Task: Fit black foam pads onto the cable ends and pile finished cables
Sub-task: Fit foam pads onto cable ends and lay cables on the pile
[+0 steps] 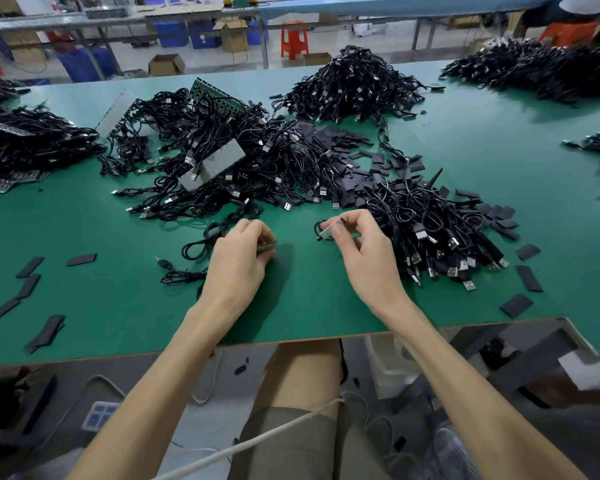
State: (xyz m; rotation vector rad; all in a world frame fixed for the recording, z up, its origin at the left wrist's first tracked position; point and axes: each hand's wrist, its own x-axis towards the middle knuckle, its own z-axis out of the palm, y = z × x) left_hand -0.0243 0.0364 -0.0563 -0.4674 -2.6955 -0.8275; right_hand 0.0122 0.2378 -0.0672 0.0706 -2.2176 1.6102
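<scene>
Green mat tabletop (326, 306), person seated at its near edge. Left hand (243, 251): fingers curled, gripping a small grey block (266, 247) against the thumb; what the block is, cannot tell. Right hand (361, 244): thumb and forefinger pinch a cable end (331, 226), with a pale sliver and a small dark tip showing above the thumb. A thin black lead loops just left of those fingers. Hands apart, both low over the mat.

Just right of the right hand is a pile of black cables (437, 230), USB plugs fanned toward the near edge. A larger tangle (243, 161) lies beyond the hands at centre, with a grey saw-edged panel (215, 164) in it.

Black foam pads: a heap (354, 157) between the tangle and the right pile; loose ones on the mat at near left (30, 266) and near right (529, 277). A loose cable (201, 244) lies just left of the left hand. A third cable mound (354, 84) sits far centre.
</scene>
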